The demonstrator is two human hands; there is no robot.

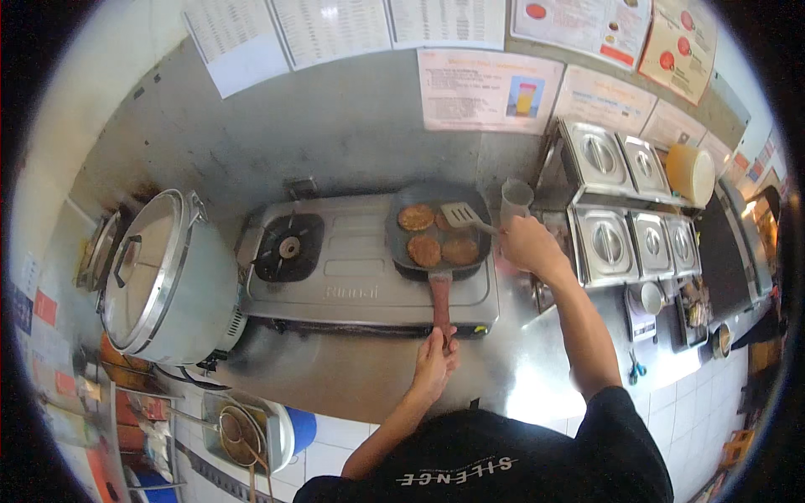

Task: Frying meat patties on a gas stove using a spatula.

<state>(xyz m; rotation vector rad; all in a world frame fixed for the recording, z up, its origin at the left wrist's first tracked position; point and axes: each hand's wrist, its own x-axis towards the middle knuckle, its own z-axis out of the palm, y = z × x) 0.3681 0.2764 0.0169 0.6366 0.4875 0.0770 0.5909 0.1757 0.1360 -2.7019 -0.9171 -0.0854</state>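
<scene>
A dark square frying pan sits on the right burner of a steel two-burner gas stove, with several round browned patties in it. My left hand is closed around the end of the reddish-brown pan handle, which points towards me. In my right hand, at the pan's right side, is a slotted turner; its blade lies over the upper right patty and partly covers it. A clear cup-like container stands just behind my right hand, which partly hides it.
A large lidded rice cooker stands left of the stove's bare left burner. At right are lidded steel food pans, a scale with a bowl, and scissors at the counter's edge. Strainers lie low at left.
</scene>
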